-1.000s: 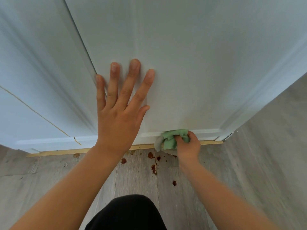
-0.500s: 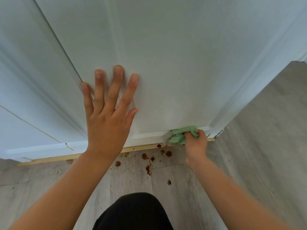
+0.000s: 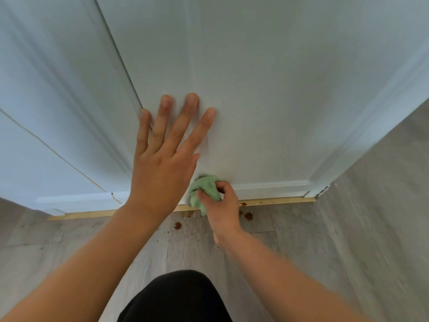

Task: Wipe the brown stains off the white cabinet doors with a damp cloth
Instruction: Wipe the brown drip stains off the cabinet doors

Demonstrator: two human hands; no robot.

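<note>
A white cabinet door (image 3: 278, 101) fills the upper view, with a second door (image 3: 58, 112) to its left. My left hand (image 3: 162, 163) lies flat on the right door, fingers spread, holding nothing. My right hand (image 3: 220, 205) is closed on a bunched green cloth (image 3: 204, 187), pressed against the door's bottom rail just right of my left wrist. No brown stain shows on the visible door faces; the spot under the cloth is hidden.
Brown splatter spots (image 3: 248, 216) (image 3: 177, 225) dot the grey wood-look floor (image 3: 348, 252) below the doors. A thin wooden strip (image 3: 278, 201) runs along the base. My dark-clothed knee (image 3: 176, 296) is at the bottom centre.
My right hand with the cloth has slid left along the bottom rail, from near the door's right corner to beside my left wrist. My left hand stays flat on the door.
</note>
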